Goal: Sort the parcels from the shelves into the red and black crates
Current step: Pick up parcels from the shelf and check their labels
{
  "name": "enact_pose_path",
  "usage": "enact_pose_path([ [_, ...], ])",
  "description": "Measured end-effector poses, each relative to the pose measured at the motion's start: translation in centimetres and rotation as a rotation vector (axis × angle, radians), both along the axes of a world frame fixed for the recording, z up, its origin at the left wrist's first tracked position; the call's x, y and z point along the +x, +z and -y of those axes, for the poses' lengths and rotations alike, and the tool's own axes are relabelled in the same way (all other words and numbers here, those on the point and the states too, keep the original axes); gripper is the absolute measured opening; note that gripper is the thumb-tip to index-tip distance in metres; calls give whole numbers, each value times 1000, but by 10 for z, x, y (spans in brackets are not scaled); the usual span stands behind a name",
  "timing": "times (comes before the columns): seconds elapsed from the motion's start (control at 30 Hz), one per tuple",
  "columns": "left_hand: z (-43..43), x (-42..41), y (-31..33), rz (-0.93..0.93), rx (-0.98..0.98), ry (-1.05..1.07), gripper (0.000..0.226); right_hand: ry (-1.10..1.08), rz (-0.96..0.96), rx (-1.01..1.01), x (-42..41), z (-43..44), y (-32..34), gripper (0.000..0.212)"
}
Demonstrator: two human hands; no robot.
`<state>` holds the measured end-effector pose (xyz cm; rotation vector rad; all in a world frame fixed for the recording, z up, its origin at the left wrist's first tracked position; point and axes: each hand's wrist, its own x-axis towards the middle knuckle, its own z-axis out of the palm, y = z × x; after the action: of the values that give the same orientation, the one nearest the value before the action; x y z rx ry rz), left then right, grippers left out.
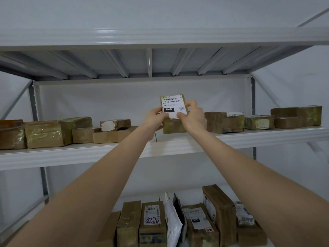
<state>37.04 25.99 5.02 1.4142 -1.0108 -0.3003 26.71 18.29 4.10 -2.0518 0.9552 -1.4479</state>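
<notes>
Both forearms reach up and forward from the bottom corners of the view.

Lower shelf, nearest: a row of parcels standing on edge. It includes a labelled brown box (153, 221) with blue and red handwriting on the label, a white poly mailer (173, 223), another labelled box (199, 227) and a taller tilted box (219, 209).

Middle shelf (71, 155), white metal, front lip about level with the wrists.

Task item: a small held parcel (173, 106), upright and above the middle shelf near its centre. Its white label faces the camera and reads "060-06B-A05", with "060" in a black block.
- left grip (154, 116): thumb and fingers pinch the parcel's lower left edge.
- right grip (193, 116): fingers curl round the right edge, thumb on the label's lower right corner.

A taped brown box (173, 126) sits on the shelf directly under the held parcel. I can't tell whether they touch.

Same shelf, left: big taped box (43, 133) and a flat carton (114, 134) with a small parcel (115, 124) on top.
Same shelf, right: brown box (224, 122), smaller box (259, 123) and stacked boxes at the far end (296, 114).

Behind them is a white back panel (106, 104). Overhead is the ribbed underside of the upper shelf (149, 63).
</notes>
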Motion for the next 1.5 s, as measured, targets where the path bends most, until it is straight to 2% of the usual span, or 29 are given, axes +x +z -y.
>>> enact_pose_path([
  [0.07,5,0,-7,-9,38,-36,35,-5,-62,7,3,5,-5,33],
  [0.17,10,-4,-18,15,96,-59,47,11,-191,-47,5,10,-16,34],
  [0.3,0,-17,-30,80,30,-16,46,-143,-375,-236,8,16,-26,35],
  [0.4,-11,-10,-34,172,43,75,51,-212,-495,-201,13,21,-31,33],
  [0.5,-27,12,-31,288,33,202,48,-213,-385,-290,17,14,-35,34],
  [0.57,-43,31,-25,394,11,316,46,-137,-274,-381,26,-3,-29,39],
  [0.63,-59,54,-18,509,9,436,44,-44,-274,-419,44,-25,-18,41],
  [0.73,-80,98,-9,580,44,576,43,83,-336,-372,86,-52,-4,44],
  [0.83,-105,141,-5,638,179,656,46,196,-335,-218,133,-69,0,51],
  [1.03,-120,198,2,721,394,543,50,204,-452,-122,191,-85,4,62],
  [1.1,-111,202,5,758,444,498,45,196,-492,-134,196,-87,5,57],
  [1.17,-103,200,5,789,410,474,41,210,-484,-130,198,-88,4,44],
  [1.33,-98,194,3,627,83,447,29,160,-236,-53,189,-85,0,34],
  [1.47,-91,179,8,181,-173,308,11,122,38,-14,176,-84,1,12],
  [1.5,-90,173,9,90,-193,280,19,118,67,-13,172,-84,1,9],
])
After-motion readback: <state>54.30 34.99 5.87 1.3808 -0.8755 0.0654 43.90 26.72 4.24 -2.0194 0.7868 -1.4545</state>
